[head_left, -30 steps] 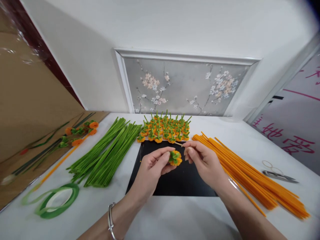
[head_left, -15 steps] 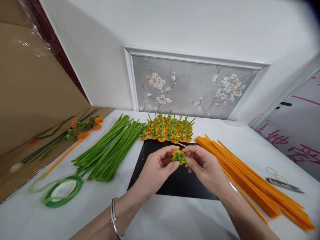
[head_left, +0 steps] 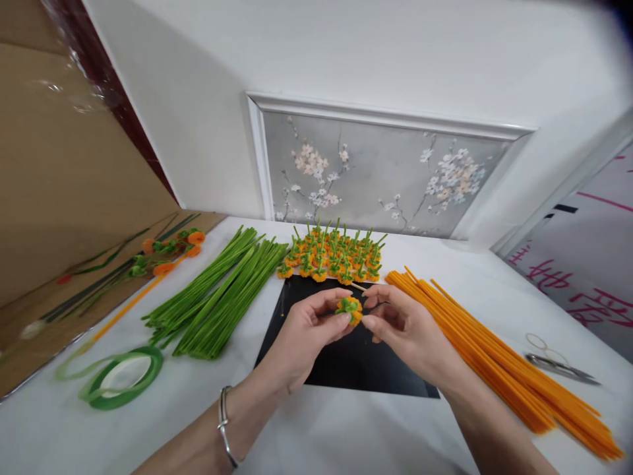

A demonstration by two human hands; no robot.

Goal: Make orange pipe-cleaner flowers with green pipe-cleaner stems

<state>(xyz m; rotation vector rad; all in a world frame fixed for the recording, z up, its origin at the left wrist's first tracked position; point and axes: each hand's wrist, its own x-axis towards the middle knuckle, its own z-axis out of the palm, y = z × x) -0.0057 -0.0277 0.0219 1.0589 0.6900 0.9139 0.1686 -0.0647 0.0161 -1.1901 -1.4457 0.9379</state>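
Note:
My left hand point(head_left: 309, 330) pinches a small pipe-cleaner flower point(head_left: 352, 310) between thumb and fingers. The flower has orange petals and a green part facing up. Close at its right side is my right hand point(head_left: 403, 326), thumb and index fingertip apart, the thumb tip beside the petals. A thin pale stick point(head_left: 359, 287) shows at the right index fingertip; I cannot tell whether it is held or lies behind. Both hands are over a black mat point(head_left: 361, 369). Behind them stand rows of similar orange flowers point(head_left: 336, 254) with green stems up.
Green pipe cleaners point(head_left: 217, 297) lie left, orange ones point(head_left: 494, 356) right. A green tape roll point(head_left: 153, 369) is at the front left, scissors point(head_left: 561, 367) far right. Finished flowers point(head_left: 165, 267) lie on cardboard point(head_left: 30, 369) at left. A wall with a framed panel point(head_left: 370, 171) bounds the back.
The flower has turned and shifted slightly left in my left hand. My right thumb and index finger have come away from its green part.

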